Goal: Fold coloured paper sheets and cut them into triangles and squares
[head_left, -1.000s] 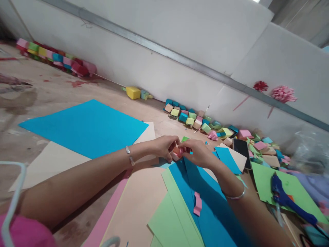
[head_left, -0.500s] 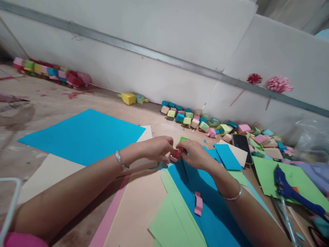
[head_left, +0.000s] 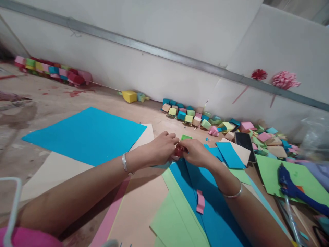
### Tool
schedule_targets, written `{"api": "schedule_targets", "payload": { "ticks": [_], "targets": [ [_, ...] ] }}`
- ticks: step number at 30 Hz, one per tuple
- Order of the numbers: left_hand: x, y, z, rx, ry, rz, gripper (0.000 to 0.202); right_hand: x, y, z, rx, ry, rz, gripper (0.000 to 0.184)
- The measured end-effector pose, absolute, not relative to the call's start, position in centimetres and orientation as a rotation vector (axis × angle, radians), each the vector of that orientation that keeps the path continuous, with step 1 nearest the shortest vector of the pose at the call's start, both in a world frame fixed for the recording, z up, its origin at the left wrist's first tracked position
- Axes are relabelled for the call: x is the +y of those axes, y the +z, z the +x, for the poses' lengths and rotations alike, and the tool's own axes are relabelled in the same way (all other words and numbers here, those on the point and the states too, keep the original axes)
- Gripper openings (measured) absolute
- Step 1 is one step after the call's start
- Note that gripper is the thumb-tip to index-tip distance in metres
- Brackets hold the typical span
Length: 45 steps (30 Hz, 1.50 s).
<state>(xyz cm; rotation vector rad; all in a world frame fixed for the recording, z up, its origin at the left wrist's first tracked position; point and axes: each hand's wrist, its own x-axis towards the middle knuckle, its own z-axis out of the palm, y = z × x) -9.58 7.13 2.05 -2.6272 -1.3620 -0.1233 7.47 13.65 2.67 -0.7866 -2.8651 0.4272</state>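
Observation:
My left hand [head_left: 162, 149] and my right hand [head_left: 196, 152] meet in front of me with bent, closed fingers. Between the fingertips is a small reddish-pink folded paper piece [head_left: 178, 153]; its shape is mostly covered by the fingers. Below the hands lie blue paper sheets [head_left: 213, 202], light green sheets [head_left: 177, 219] and a peach sheet [head_left: 141, 199]. On the blue paper rests a small bent pink paper strip [head_left: 200, 201]. Just behind the fingertips sits a bright green object [head_left: 186, 137].
A large blue sheet [head_left: 87, 133] lies to the left. Several small folded paper boxes [head_left: 189, 118] line the wall. At right are a phone [head_left: 245, 145], a blue glue gun [head_left: 295, 192] on green paper, and scissors [head_left: 282, 212]. Paper flowers [head_left: 285, 80] lean on the wall.
My left hand has shifted right, its fingers now closer over the reddish-pink piece. My right hand stays nearly in place. The view has moved slightly.

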Motion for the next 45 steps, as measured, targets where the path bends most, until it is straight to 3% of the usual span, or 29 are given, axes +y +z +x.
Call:
{"api": "schedule_targets", "payload": {
  "ticks": [10, 33, 35, 40, 45],
  "targets": [
    [7.0, 1.6, -8.8, -1.406, -0.178, -2.645, 0.017, 13.7, 2.5, 7.6, -2.913, 0.407, -0.785, 0.01],
    [6.4, 2.5, -8.8, -1.661, -0.074, -2.676, 0.008, 13.5, 3.3, 8.0, -2.895, 0.429, -0.77, 0.017],
    [6.6, 2.7, -9.2, -1.78, -0.182, -2.715, 0.008, 13.5, 3.3, 8.0, -2.88, 0.428, -0.771, 0.017],
    [7.8, 2.3, -9.9, -2.22, -0.872, -2.674, 0.02, 13.6, 3.5, 7.9, -2.837, 0.454, -0.766, 0.014],
    [8.4, 1.4, -9.5, -2.318, -1.278, -2.682, 0.039, 13.7, 3.6, 7.8, -2.755, 0.463, -0.728, 0.018]
  ]
}}
